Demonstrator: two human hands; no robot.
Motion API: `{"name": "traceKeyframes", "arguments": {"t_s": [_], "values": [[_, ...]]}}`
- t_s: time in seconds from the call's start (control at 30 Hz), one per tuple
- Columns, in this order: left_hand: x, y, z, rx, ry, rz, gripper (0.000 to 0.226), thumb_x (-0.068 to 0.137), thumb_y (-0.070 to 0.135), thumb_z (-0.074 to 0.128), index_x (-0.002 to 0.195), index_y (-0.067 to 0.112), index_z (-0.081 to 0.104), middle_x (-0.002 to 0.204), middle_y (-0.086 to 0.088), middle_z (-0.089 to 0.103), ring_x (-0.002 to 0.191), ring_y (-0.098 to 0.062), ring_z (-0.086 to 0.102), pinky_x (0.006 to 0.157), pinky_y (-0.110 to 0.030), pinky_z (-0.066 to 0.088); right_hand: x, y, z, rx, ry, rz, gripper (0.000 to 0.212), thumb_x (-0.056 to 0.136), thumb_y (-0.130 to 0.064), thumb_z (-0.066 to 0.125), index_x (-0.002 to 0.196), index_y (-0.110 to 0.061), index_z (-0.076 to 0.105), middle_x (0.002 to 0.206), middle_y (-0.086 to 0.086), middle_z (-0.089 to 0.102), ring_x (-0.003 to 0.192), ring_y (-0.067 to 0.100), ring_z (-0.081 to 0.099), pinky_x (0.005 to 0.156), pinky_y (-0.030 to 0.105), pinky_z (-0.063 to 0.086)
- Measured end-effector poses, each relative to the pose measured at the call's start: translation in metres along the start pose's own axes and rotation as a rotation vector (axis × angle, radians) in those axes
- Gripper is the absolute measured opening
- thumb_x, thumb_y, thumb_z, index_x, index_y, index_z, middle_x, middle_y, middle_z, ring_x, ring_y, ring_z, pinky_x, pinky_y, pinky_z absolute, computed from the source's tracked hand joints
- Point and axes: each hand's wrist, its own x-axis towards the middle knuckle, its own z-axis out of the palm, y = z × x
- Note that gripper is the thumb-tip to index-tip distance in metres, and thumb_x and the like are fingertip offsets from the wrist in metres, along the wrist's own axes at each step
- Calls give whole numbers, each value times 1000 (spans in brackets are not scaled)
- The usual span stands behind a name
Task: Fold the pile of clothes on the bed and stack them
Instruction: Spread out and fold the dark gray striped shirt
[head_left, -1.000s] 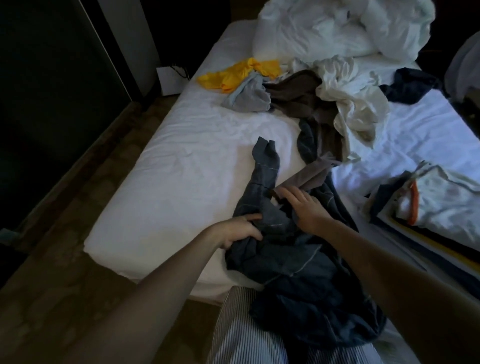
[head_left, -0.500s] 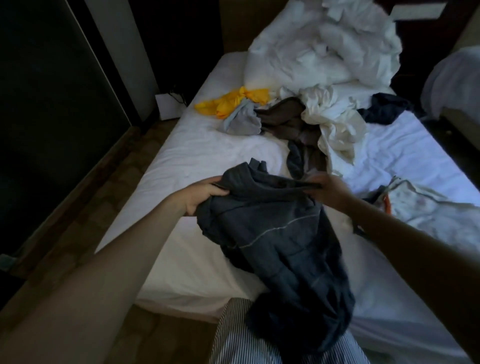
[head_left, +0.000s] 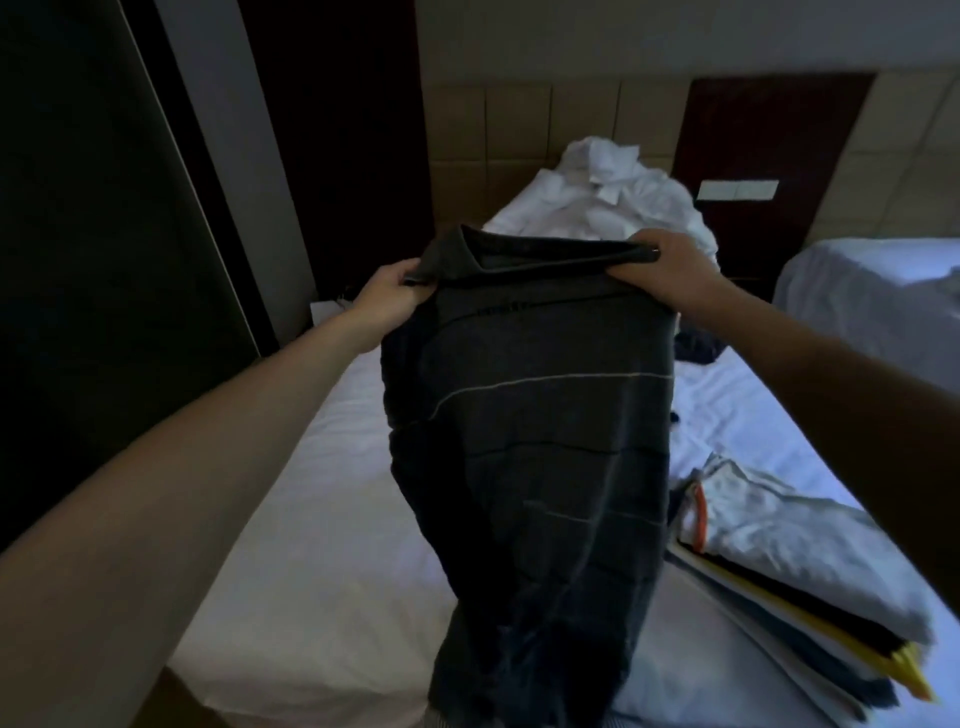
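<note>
Dim white sheets cover the bed (head_left: 311, 519), which runs away toward a panelled headboard wall (head_left: 519, 124) with a heap of white bedding (head_left: 613, 208) at its far end. A second ago the dark striped shirt (head_left: 530, 441) lay bunched on the near edge of the bed with both hands working into its folds. Half a second ago it was coming up, still crumpled. Now it is lifted clear and held out in front, its collar edge stretched between the two hands and its body hanging straight down below the fingers (head_left: 402, 275), the hem dropping out of sight at the bottom of the view. The left hand (head_left: 384, 301) grips the collar end on its side, fingers curled round the cloth; the right hand (head_left: 670, 270) pinches the other shoulder edge the same way. The head has tipped up with the lift, so the unfolded pile beyond the fingers is now mostly hidden behind the shirt, with only a dark garment (head_left: 698, 345) showing just below the right wrist. The stack of folded clothes (head_left: 779, 561) sits on the bed, below and to the right of the right fingers. By my reading the shirt is now shaken open and squared, ready to be laid flat; no fold has been made in it yet, and more of the pile remains
</note>
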Motion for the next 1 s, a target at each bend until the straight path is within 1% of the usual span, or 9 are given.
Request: {"name": "traceKeyframes", "arguments": {"t_s": [0.17, 0.27, 0.37, 0.57, 0.7, 0.8, 0.87, 0.97, 1.0], "values": [[4, 25, -6, 104, -67, 6, 23, 95, 16, 55, 117, 16, 61, 103, 1, 61, 85, -7, 57, 70, -18, 44, -1, 8, -24, -107, -384, 256, 20, 84, -21, 68, 96, -7, 63, 90, 3, 62, 81, 14, 57, 69, 21, 45], [5, 31, -6, 77, -24, 11, 18, 96, 14, 52, 111, 18, 62, 94, 5, 62, 83, -7, 57, 66, -16, 43, -6, 23, -30, 17, -391, 322, 35, 78, -25, 72, 103, -1, 65, 100, 8, 67, 89, 19, 62, 81, 25, 49], [9, 41, -8, -12, 30, 21, 15, 97, 16, 51, 107, 20, 62, 90, 8, 62, 78, -3, 59, 55, -12, 45, -1, 33, -36, 244, -409, 318, 68, 46, -49, 86, 99, -12, 67, 102, 2, 71, 99, 16, 63, 90, 27, 48], [16, 31, -20, 241, -104, -86, 15, 94, 7, 53, 100, 17, 63, 90, 5, 59, 83, -11, 56, 66, -20, 43, -15, 54, -27, 181, -712, 426, 91, 31, -51, 91, 109, -12, 63, 108, 2, 71, 101, 16, 66, 78, 22, 56], [15, -3, -24, 532, -308, -209, 12, 88, 22, 66, 99, 18, 68, 101, 1, 62, 100, -18, 57, 83, -27, 46, -22, 75, -11, -55, -494, 409, 42, 72, -33, 78, 106, -12, 64, 113, 9, 65, 99, 23, 61, 81, 27, 48], [12, -15, -21, 655, -413, -277, 19, 85, 32, 69, 100, 20, 68, 94, 8, 61, 88, -9, 56, 75, -21, 44, -23, 80, -7, -65, -367, 464, 35, 77, -27, 75, 100, -3, 67, 102, 14, 67, 87, 25, 63, 76, 30, 49], [14, -20, -19, 625, -379, -288, 24, 85, 32, 69, 105, 19, 69, 93, 7, 61, 87, -11, 56, 75, -21, 44, -24, 75, -8, 1, -390, 509, 42, 69, -34, 80, 95, -4, 68, 99, 15, 68, 83, 24, 64, 70, 28, 50], [24, -27, -19, 581, -291, -276, 32, 85, 32, 69, 108, 11, 69, 104, -4, 62, 90, -15, 55, 74, -23, 44, -15, 77, -14, 87, -402, 508, 94, 21, -62, 87, 96, -7, 70, 98, 13, 71, 89, 27, 67, 81, 35, 53], [29, -28, -20, 560, -259, -270, 33, 84, 31, 70, 108, 8, 69, 106, -7, 63, 88, -15, 56, 71, -22, 45, -9, 78, -17, 100, -395, 510, 95, 22, -61, 87, 98, -6, 70, 99, 14, 70, 90, 28, 66, 85, 37, 53]]}}
